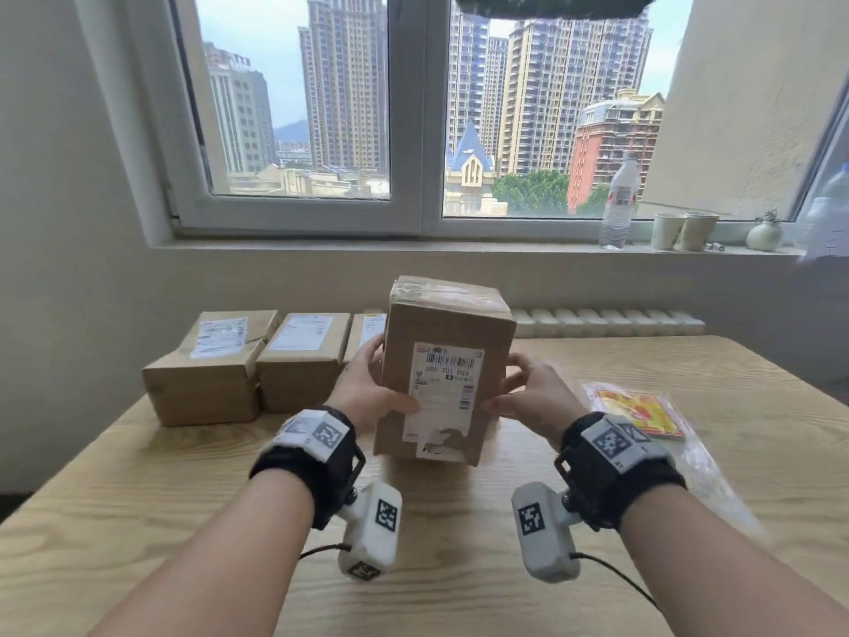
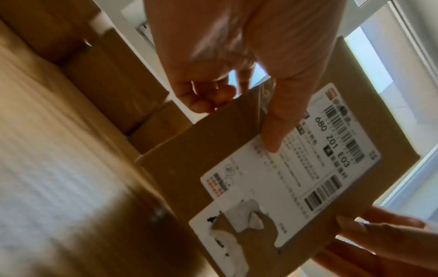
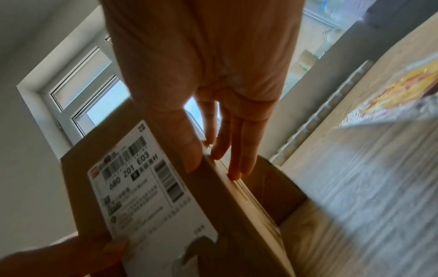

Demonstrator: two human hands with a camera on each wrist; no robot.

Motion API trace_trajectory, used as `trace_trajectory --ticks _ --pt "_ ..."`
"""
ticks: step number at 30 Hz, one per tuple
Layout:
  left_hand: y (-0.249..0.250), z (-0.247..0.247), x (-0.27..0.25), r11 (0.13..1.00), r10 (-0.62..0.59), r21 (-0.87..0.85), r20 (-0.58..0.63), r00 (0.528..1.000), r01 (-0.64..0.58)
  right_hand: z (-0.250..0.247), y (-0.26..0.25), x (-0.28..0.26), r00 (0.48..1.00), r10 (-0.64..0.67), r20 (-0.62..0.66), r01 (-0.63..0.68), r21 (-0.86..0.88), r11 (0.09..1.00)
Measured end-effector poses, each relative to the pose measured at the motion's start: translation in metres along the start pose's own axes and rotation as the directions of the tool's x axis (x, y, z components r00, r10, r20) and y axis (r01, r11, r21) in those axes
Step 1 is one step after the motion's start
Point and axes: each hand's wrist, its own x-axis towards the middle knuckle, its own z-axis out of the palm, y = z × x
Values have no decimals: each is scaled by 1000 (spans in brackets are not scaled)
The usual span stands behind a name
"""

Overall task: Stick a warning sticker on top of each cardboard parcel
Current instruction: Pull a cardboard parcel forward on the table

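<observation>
I hold a tall cardboard parcel (image 1: 448,324) on end at the table's middle, its white shipping label (image 1: 445,388) facing me. My left hand (image 1: 374,383) grips its left edge, thumb on the label and fingers behind. My right hand (image 1: 523,388) grips the right edge the same way. In the left wrist view the left hand's (image 2: 237,84) thumb presses the label (image 2: 296,168). In the right wrist view the right hand's (image 3: 213,112) fingers lie along the parcel's side (image 3: 237,196). A red and yellow sticker sheet (image 1: 643,413) in a clear bag lies to the right.
Three flatter parcels (image 1: 216,365) (image 1: 303,356) (image 1: 365,331) stand in a row at the back left of the wooden table (image 1: 459,567). A radiator (image 1: 606,321) runs behind the table. On the window sill stand a water bottle (image 1: 618,204), paper cups (image 1: 684,229) and a small vase (image 1: 765,234).
</observation>
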Motion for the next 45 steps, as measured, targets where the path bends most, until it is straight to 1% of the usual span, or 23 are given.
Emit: trace_trajectory --ticks 3,6,12,19,21,24,26,27,29,31,34,37,39,42,44,45 --pt "-18 -20 -8 998 -67 -13 -76 995 66 26 -6 5 1000 -1 31 2 -17 1000" --pt "-27 -32 -9 996 -92 3 -145 985 93 46 -11 12 997 18 69 -15 -36 999" --pt "-30 -37 -4 989 -130 52 -185 974 142 60 -12 17 998 21 61 -17 -67 998" --pt "-30 -33 -6 970 -177 128 -215 961 207 56 -7 11 998 16 53 -12 -77 997" --pt "-30 -33 -10 959 -216 128 -238 947 251 51 -4 6 999 8 32 -5 -109 994" --pt "-33 -37 -19 947 -270 75 -343 900 313 38 3 -2 1000 21 6 -20 -125 992" --pt "-32 -38 -28 943 -281 54 -395 875 328 28 9 -10 999 42 -7 -42 -115 992" --pt "-32 -36 -34 943 -288 43 -395 872 331 23 12 -14 999 47 -21 -50 -124 991" --pt "-28 -24 -44 940 -304 41 -349 887 338 10 20 -22 997 56 -56 -64 -152 986" --pt "-20 -4 -48 943 -310 39 -265 913 331 -2 28 -27 994 71 -82 -84 -179 980" --pt "0 36 -47 944 -327 34 -66 943 329 -25 40 -38 987 106 -123 -133 -241 961" --pt "15 76 -40 948 -312 87 85 946 305 -48 56 -46 975 164 -150 -206 -334 920" --pt "18 98 -34 954 -290 126 151 945 272 -61 68 -49 965 221 -142 -261 -448 855" --pt "15 124 -26 956 -278 158 216 936 247 -73 88 -52 939 326 -111 -322 -616 719" --pt "11 136 -21 957 -275 165 254 927 239 -76 103 -51 920 364 -143 -359 -675 644" --pt "9 139 -19 958 -273 169 273 923 233 -76 110 -50 913 371 -170 -382 -677 629"
